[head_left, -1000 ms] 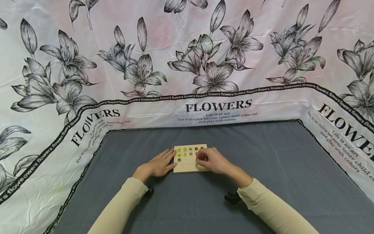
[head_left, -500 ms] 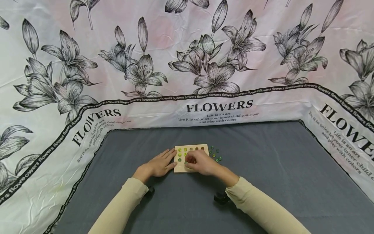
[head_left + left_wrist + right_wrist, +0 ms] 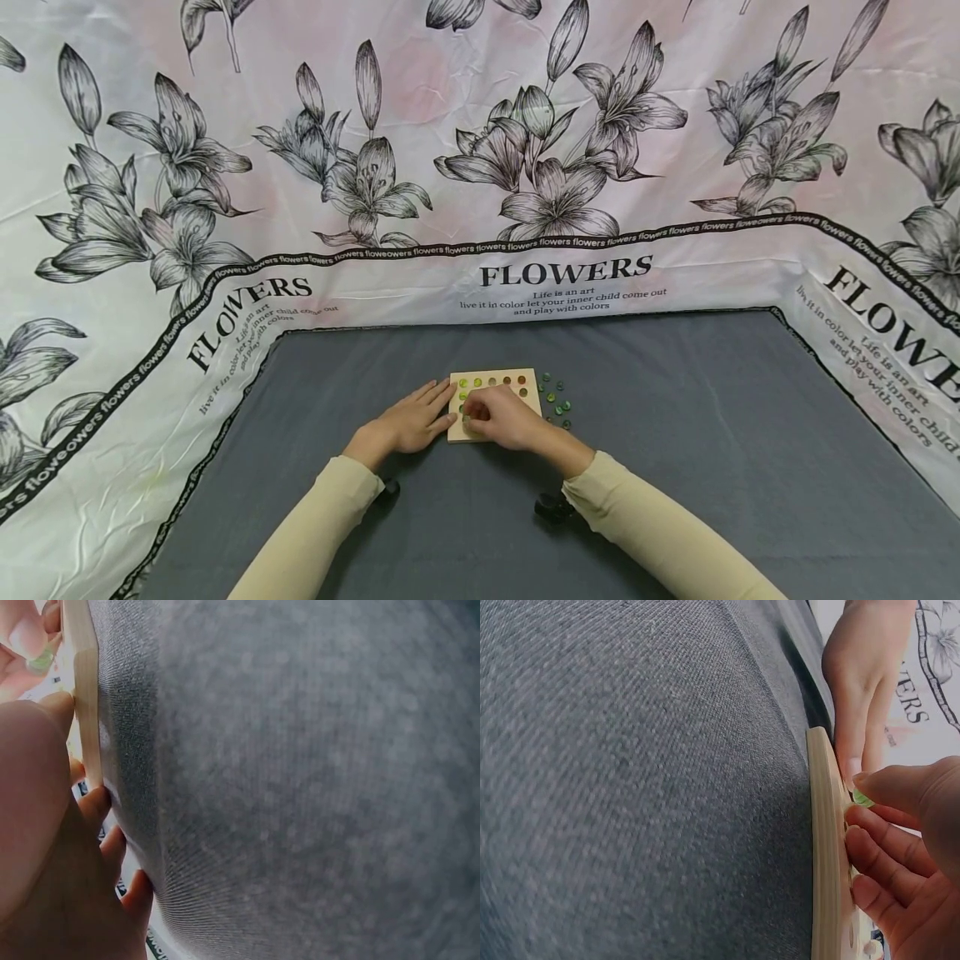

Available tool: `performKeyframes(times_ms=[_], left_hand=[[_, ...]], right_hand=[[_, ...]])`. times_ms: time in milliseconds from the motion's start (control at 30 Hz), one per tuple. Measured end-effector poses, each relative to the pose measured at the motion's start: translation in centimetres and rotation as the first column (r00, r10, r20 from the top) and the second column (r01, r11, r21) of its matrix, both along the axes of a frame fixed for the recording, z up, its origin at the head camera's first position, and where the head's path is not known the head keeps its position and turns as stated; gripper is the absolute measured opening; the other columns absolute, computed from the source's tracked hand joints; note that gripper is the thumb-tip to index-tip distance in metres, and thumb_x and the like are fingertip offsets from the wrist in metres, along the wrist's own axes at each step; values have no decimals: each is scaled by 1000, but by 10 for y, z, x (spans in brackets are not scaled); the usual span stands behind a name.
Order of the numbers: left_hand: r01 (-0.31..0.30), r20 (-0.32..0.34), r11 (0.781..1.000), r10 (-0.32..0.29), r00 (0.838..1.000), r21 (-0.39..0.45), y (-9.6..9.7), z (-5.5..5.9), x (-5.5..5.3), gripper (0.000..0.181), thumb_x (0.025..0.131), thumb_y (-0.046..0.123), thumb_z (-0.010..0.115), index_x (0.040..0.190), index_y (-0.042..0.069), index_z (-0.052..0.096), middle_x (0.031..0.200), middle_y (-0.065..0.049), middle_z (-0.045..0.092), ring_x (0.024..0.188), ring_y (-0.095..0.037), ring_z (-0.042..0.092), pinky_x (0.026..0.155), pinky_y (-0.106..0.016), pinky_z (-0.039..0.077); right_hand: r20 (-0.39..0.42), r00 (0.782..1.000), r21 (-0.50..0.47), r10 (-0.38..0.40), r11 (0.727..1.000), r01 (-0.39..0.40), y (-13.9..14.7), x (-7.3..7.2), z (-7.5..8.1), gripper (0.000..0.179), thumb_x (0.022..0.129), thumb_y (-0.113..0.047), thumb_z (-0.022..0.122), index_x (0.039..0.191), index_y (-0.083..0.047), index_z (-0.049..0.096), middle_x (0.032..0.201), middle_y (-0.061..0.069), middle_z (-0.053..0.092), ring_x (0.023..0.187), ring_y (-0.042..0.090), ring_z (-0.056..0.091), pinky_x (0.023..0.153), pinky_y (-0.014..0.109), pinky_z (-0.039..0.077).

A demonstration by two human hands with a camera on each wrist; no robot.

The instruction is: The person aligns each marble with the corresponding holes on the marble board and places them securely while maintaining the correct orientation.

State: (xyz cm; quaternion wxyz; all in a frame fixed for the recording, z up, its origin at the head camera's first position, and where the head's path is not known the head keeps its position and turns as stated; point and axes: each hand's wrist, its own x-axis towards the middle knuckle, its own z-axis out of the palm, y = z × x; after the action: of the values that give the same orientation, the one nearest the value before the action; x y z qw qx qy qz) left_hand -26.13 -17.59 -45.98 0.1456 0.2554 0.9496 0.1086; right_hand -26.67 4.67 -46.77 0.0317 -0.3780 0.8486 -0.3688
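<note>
A light wooden board (image 3: 531, 377) with rows of round hollows lies on the grey cloth, several glass marbles (image 3: 477, 382) sitting in its back rows. My left hand (image 3: 408, 423) rests against the board's left edge, fingers straight, thumb at the near left corner. Over the board's front left part, my right hand (image 3: 506, 418) pinches a green marble (image 3: 862, 798) between thumb and forefinger, close above the surface. The left wrist view also shows this marble (image 3: 39, 661) at the fingertips. The right hand hides much of the board's middle and front rows in the head view.
Several loose green marbles (image 3: 551, 397) lie on the cloth just right of the board. A white curtain (image 3: 375, 292) printed with flowers stands behind and along both sides of the grey tabletop (image 3: 675, 400).
My right hand has moved left across the board, from its right side to its front left part, uncovering loose marbles at the right. My left hand has stayed at the board's edge.
</note>
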Motion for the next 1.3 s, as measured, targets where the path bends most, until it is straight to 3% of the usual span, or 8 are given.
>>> performKeyframes(times_ms=[300, 600, 800, 967, 1300], left_hand=[[4, -16, 1000, -4, 1000, 19, 1, 1, 2, 61, 113, 37, 38, 164, 8, 22, 170, -13, 18, 157, -37, 14, 125, -54, 18], [-4, -37, 1000, 3, 999, -28, -2, -18, -7, 64, 112, 47, 34, 166, 16, 17, 172, -5, 13, 158, -30, 10, 126, -50, 17], [-3, -47, 1000, 2, 999, -19, -3, -21, -8, 65, 112, 48, 34, 166, 16, 17, 172, -5, 13, 158, -29, 11, 126, -51, 18], [-10, -47, 1000, 8, 999, -29, -3, -20, -6, 65, 112, 47, 35, 166, 16, 18, 172, -6, 14, 158, -30, 11, 126, -51, 18], [-24, -52, 998, 21, 998, -56, 0, -18, -4, 65, 112, 47, 35, 166, 17, 16, 172, -5, 12, 158, -28, 10, 126, -50, 18]], right_hand=[[-12, 1000, 31, -23, 999, 24, -5, 3, 1, 7, 94, -5, 74, 101, -3, 75, 86, 3, 72, 74, 11, 65, 69, 26, 55], [-14, 999, 81, -34, 996, 35, -6, 5, -2, 13, 94, -6, 74, 107, -2, 75, 91, 5, 72, 77, 13, 66, 71, 29, 56], [-37, 999, 93, -4, 996, 8, -5, 6, 0, 18, 94, -2, 72, 111, 2, 74, 93, 8, 72, 80, 16, 68, 74, 31, 57], [-80, 997, 109, 24, 994, -15, 5, 11, 7, 20, 96, -2, 69, 115, 3, 73, 96, 9, 73, 82, 17, 68, 75, 33, 57], [-109, 994, 151, -6, 988, 22, 46, 23, 28, 19, 96, -6, 71, 113, 1, 73, 100, 9, 72, 83, 17, 65, 73, 31, 55]])
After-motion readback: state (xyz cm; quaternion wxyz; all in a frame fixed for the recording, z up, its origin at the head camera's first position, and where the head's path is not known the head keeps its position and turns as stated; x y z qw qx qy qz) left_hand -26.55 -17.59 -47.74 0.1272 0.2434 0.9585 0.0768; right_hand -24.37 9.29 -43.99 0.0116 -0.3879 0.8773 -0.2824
